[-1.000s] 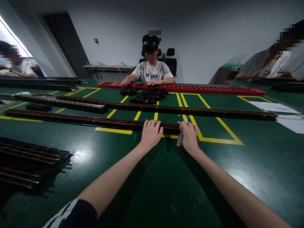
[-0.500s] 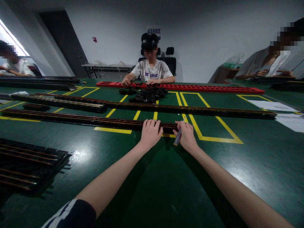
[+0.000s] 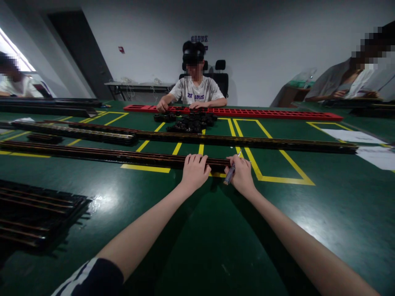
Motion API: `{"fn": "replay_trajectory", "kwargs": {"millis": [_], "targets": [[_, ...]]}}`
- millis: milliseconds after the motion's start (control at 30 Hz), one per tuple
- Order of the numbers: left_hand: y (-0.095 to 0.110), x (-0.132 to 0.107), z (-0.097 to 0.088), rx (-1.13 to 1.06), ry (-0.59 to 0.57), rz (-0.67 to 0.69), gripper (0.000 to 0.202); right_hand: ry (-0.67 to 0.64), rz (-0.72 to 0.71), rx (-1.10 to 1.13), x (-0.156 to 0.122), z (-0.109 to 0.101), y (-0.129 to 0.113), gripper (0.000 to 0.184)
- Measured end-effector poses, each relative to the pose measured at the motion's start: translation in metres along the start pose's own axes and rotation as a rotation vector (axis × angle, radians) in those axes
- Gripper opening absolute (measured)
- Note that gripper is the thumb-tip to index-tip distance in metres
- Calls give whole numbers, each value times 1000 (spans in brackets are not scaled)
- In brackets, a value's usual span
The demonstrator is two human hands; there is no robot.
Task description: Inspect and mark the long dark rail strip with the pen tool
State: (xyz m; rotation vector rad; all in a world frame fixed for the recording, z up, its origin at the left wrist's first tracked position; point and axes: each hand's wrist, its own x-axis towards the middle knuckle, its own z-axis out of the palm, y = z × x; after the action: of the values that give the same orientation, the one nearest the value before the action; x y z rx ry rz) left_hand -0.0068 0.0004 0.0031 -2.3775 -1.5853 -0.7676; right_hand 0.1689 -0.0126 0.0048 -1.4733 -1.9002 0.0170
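A long dark rail (image 3: 101, 155) lies across the green table (image 3: 197, 246) in front of me. My left hand (image 3: 195, 171) rests on the rail near its right end, fingers laid over the top and curled on it. My right hand (image 3: 242, 174) sits just past the rail's end, closed round a small screwdriver (image 3: 230, 174) with a clear bluish handle; its thin metal tip points up and away over the rail's end.
A second long dark rail (image 3: 247, 142) lies farther back. A stack of dark rails (image 3: 37, 213) sits at the near left. Across the table a person works at a red tray (image 3: 262, 114) beside a pile of black parts (image 3: 191, 122). Other people sit left and right; papers (image 3: 375, 157) lie right.
My right hand with the screwdriver has shifted slightly left, closer to the rail's end. My left hand stays on the rail.
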Motion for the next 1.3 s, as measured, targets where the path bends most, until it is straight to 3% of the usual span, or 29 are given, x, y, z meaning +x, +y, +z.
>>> {"fn": "replay_trajectory", "kwargs": {"millis": [233,500,1300], "targets": [[0,-2,1,-13,1,41,37,72,46,-98,-3,1,-3,17],[-1,-2,0,0,-21,-23,39,141,61,-49,-6,2,8,21],[0,-2,-3,26,-47,-18,36,64,-31,-30,-5,4,7,17]]}}
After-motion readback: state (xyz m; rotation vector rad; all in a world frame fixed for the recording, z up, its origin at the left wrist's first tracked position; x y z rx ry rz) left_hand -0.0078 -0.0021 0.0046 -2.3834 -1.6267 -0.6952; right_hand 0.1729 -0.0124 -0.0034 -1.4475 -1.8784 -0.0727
